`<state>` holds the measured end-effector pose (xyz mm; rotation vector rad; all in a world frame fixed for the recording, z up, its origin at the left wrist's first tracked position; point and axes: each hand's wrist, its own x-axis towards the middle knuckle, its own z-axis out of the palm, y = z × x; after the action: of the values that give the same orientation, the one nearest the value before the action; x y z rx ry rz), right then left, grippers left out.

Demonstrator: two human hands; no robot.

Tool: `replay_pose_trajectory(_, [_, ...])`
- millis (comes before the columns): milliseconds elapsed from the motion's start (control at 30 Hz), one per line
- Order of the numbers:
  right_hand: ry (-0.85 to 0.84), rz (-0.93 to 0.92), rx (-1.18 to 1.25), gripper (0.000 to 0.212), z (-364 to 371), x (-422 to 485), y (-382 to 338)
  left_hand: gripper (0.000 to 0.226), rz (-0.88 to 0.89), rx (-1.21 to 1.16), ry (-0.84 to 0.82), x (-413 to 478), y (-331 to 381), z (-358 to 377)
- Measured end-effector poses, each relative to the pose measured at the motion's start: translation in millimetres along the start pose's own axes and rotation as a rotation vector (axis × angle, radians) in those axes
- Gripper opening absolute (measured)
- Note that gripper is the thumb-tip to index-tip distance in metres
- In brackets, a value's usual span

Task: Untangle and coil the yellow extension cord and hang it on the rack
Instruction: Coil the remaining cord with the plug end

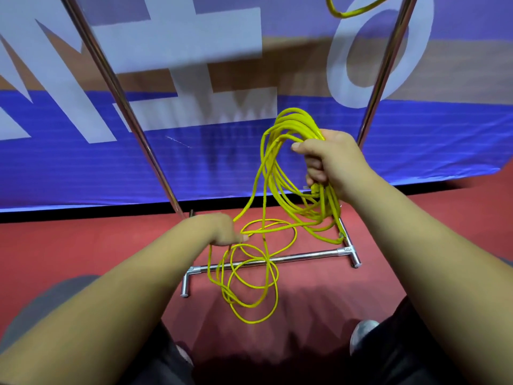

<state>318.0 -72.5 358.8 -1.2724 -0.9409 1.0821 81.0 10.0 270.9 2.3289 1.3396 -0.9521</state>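
- The right hand [330,159], at about 2 o'clock from the picture's middle, was clenched around the coiled part of the yellow extension cord [280,162].
- This bundle of loops hung from the fist as a long oval. Its long axis ran nearly from 12 to 6 o'clock, with the lower end leaning a little toward 5.
- The left hand [222,229], at about 7 o'clock, pinched one strand that rose toward the bundle at 1 o'clock.
- Below both hands, at 6 o'clock, the uncoiled part lay in loose, crossing loops on the red floor [83,245] and over the base bar [302,256] of the chrome rack [119,93].
- The base bar lay almost from 9 to 3 o'clock. The rack's two shiny uprights rose from its ends toward 11 and 1 o'clock.
- Behind the rack stood a blue banner [83,168] with big white letters.
- A yellow loop [349,12] showed at the top edge, at 1 o'clock. Whether it belonged to the same cord, I cannot tell.
- A grey shoe [362,336] was on the floor at 5 o'clock.
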Motion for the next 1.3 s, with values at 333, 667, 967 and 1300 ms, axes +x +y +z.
replay_pose_trajectory(333, [-0.139, -0.008, 0.087, 0.012, 1, -9, -20, 0.152, -0.301, -0.308, 0.245, 27, 3, 12])
replay_pose_trajectory(667, [-0.175, 0.017, 0.083, 0.01, -2, -9, -18, 0.058, 0.316, -0.831, 0.083, 34, 29, 36])
replay_pose_trajectory(967, [-0.158, 0.061, -0.058, 0.012, -11, -10, -21, 0.019, 0.119, -1.245, 0.207, 42, 15, 21])
replay_pose_trajectory(1300, [-0.064, 0.134, -0.564, 0.021, -23, -7, -6, 0.006, -0.168, -1.053, 0.801, 49, -63, -10])
